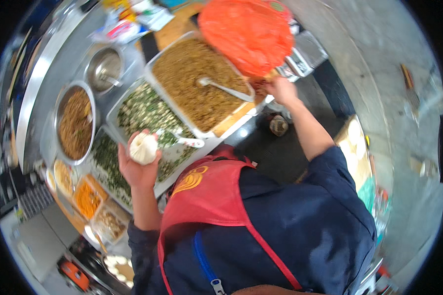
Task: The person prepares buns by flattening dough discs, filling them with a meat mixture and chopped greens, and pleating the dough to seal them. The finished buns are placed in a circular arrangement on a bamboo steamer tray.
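A pleated white dough bun (143, 148) sits in my left hand (140, 162), above a tray of chopped greens and white cubes (147, 107). A white spoon with a patterned handle (190, 142) lies in that tray. My right hand (280, 90) reaches to dark reddish stuff (258, 87) beside a large tray of brown minced filling (195, 73); its fingertips are blurred, so whether it grips anything cannot be told. Another white spoon (229, 90) rests in the brown filling. A red plastic bag (247, 33) lies just beyond my right hand.
On the left stand a metal bowl of brown shredded food (75, 123), a metal bowl with a utensil (105, 70), a tray of dark greens (110, 162) and a container of orange shreds (87, 199). White rounds fill a pan (119, 268) at the lower left. Clear containers (310, 53) stand upper right.
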Action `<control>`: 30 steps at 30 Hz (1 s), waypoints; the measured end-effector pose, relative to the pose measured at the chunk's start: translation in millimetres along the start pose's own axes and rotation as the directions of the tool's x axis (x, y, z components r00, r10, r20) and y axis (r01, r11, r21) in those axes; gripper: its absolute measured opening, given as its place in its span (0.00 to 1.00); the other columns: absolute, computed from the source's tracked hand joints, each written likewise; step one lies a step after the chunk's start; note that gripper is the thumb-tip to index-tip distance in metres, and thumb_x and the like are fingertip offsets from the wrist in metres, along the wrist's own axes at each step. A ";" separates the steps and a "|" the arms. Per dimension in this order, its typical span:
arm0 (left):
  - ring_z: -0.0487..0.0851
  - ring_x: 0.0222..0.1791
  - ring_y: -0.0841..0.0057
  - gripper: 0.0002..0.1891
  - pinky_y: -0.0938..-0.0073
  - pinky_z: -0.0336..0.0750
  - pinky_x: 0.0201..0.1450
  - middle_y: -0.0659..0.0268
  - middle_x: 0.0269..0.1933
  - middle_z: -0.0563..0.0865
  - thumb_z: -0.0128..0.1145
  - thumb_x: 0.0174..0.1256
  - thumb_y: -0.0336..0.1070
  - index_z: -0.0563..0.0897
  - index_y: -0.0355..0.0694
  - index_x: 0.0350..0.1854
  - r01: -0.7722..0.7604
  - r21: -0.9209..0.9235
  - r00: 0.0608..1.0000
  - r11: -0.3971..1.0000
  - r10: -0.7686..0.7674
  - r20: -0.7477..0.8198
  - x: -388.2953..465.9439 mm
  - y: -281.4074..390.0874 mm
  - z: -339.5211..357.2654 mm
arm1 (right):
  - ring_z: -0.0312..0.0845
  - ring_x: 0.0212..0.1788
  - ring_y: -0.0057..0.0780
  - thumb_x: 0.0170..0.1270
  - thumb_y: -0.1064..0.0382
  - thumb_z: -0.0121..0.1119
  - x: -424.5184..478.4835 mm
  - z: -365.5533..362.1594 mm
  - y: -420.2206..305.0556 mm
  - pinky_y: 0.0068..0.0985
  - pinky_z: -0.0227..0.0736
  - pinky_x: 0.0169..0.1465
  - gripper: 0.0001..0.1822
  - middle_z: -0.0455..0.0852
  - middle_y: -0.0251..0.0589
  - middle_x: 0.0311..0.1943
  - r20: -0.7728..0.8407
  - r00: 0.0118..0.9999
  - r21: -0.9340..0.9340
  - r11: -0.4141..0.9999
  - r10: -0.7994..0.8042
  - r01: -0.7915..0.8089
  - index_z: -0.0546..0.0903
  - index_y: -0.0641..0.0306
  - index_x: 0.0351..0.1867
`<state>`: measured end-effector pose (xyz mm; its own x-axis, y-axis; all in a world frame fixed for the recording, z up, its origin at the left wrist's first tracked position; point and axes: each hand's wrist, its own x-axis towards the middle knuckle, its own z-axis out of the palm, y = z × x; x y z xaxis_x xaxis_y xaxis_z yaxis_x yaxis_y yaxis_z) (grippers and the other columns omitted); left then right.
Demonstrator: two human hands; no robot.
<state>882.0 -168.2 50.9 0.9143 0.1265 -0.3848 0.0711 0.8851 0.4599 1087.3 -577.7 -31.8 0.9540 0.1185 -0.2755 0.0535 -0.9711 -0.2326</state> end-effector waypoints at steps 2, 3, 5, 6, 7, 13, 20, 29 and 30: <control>0.78 0.54 0.55 0.24 0.56 0.79 0.38 0.57 0.54 0.80 0.39 0.74 0.56 0.77 0.41 0.54 -0.063 0.049 0.993 0.997 0.067 -0.094 -2.5 1.1 -0.8 | 0.84 0.34 0.40 0.58 0.62 0.62 -17.8 -22.9 -17.4 0.32 0.77 0.38 0.10 0.86 0.50 0.33 -0.240 0.969 0.187 0.977 -0.056 0.102 0.85 0.66 0.36; 0.79 0.53 0.56 0.24 0.57 0.78 0.36 0.58 0.52 0.81 0.39 0.74 0.55 0.77 0.42 0.53 -0.080 0.054 0.995 0.995 0.083 -0.058 -2.7 1.4 -1.2 | 0.84 0.30 0.36 0.58 0.65 0.63 -29.2 -31.0 -32.2 0.30 0.77 0.35 0.08 0.86 0.47 0.29 -0.365 0.930 0.382 0.904 -0.043 0.191 0.84 0.69 0.35; 0.80 0.53 0.58 0.22 0.58 0.78 0.35 0.60 0.52 0.82 0.39 0.75 0.53 0.77 0.42 0.54 -0.124 0.067 0.992 0.990 0.125 -0.004 -4.7 3.4 -2.2 | 0.79 0.26 0.22 0.57 0.68 0.65 -52.7 -46.3 -71.2 0.20 0.73 0.32 0.06 0.84 0.40 0.25 -0.377 0.925 0.594 0.753 -0.049 0.282 0.85 0.69 0.33; 0.80 0.53 0.58 0.22 0.58 0.78 0.36 0.60 0.52 0.82 0.39 0.75 0.52 0.77 0.41 0.53 -0.138 0.105 0.990 0.985 0.141 -0.026 -6.8 5.2 -2.9 | 0.78 0.27 0.22 0.56 0.69 0.66 -62.3 -48.9 -99.7 0.20 0.73 0.32 0.05 0.84 0.39 0.26 -0.419 0.897 0.671 0.618 -0.141 0.410 0.85 0.68 0.32; 0.80 0.52 0.59 0.22 0.58 0.78 0.36 0.61 0.52 0.82 0.39 0.75 0.52 0.77 0.41 0.53 -0.159 0.133 0.986 0.978 0.163 -0.018 -9.7 7.2 -3.9 | 0.78 0.28 0.23 0.56 0.69 0.66 -72.9 -50.4 -131.0 0.19 0.72 0.32 0.04 0.83 0.38 0.27 -0.446 0.872 0.734 0.475 -0.203 0.485 0.85 0.67 0.32; 0.79 0.54 0.66 0.22 0.59 0.78 0.46 0.60 0.54 0.81 0.37 0.76 0.51 0.75 0.38 0.54 -0.301 0.198 0.953 0.933 0.297 0.051 -48.4 35.7 -25.3 | 0.79 0.28 0.34 0.52 0.71 0.65 -147.1 -39.1 -318.7 0.29 0.74 0.30 0.05 0.78 0.38 0.27 -0.564 0.375 0.345 0.203 -0.736 0.916 0.83 0.62 0.32; 0.80 0.51 0.70 0.19 0.68 0.72 0.57 0.58 0.51 0.82 0.39 0.76 0.44 0.75 0.33 0.53 -0.511 0.198 0.852 0.836 0.523 -0.012 -112.0 80.9 -94.3 | 0.80 0.28 0.36 0.51 0.68 0.66 -221.6 -0.1 -427.0 0.30 0.76 0.30 0.07 0.77 0.37 0.29 -0.311 0.200 0.032 0.200 -0.929 0.979 0.81 0.61 0.32; 0.80 0.50 0.70 0.19 0.68 0.72 0.56 0.57 0.48 0.82 0.40 0.75 0.44 0.75 0.33 0.52 -0.583 0.124 0.800 0.803 0.594 -0.088 -175.8 120.1 -164.8 | 0.78 0.32 0.40 0.48 0.69 0.59 -296.8 41.5 -498.5 0.34 0.76 0.35 0.17 0.75 0.43 0.30 -0.140 0.103 0.016 0.102 -0.985 0.995 0.78 0.66 0.44; 0.80 0.50 0.69 0.19 0.69 0.72 0.56 0.57 0.48 0.82 0.40 0.75 0.44 0.75 0.33 0.52 -0.590 0.076 0.797 0.804 0.595 -0.101 -179.5 122.6 -169.1 | 0.78 0.32 0.41 0.49 0.70 0.59 -302.6 44.1 -501.6 0.34 0.76 0.35 0.19 0.75 0.43 0.30 -0.112 0.099 0.016 0.098 -0.989 0.995 0.78 0.67 0.46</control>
<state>659.2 -6.7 41.0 0.7310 0.6727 -0.1145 -0.4520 0.6030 0.6573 758.8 -117.3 127.2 0.0743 0.9489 0.3068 0.9499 0.0263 -0.3114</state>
